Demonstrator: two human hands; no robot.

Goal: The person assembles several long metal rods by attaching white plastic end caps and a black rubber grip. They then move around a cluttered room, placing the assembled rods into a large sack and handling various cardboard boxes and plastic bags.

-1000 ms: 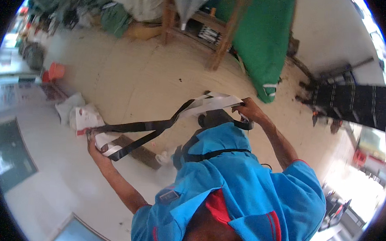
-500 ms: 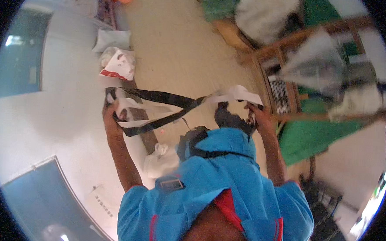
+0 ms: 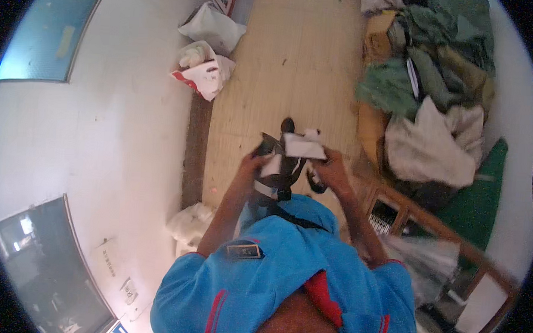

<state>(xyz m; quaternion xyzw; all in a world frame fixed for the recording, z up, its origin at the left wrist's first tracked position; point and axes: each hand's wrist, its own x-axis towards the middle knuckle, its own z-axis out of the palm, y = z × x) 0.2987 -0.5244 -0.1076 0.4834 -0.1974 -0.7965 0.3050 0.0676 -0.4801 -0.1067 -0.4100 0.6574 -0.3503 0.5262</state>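
Note:
Both hands are in front of my waist, close together. My left hand is closed round one end of a black-and-white strap, a wide flat band with black and white stretches. My right hand grips the other end, where a white length folds over and a dark loop hangs below. Between the hands the band is bunched and slack. Motion blur and overlap with my dark footwear hide how it is folded. I wear a blue shirt with red trim.
Along the left wall stand a white bag, a white-and-red bag and a pale plastic bag. On the right are piled green cloths, a cream cloth sack and a wooden-framed cabinet. Tan floor runs ahead.
My hands have come together from wide apart, and the strap stretched between them has gone slack and bunched. The view has turned, bringing more of the right-hand pile into sight.

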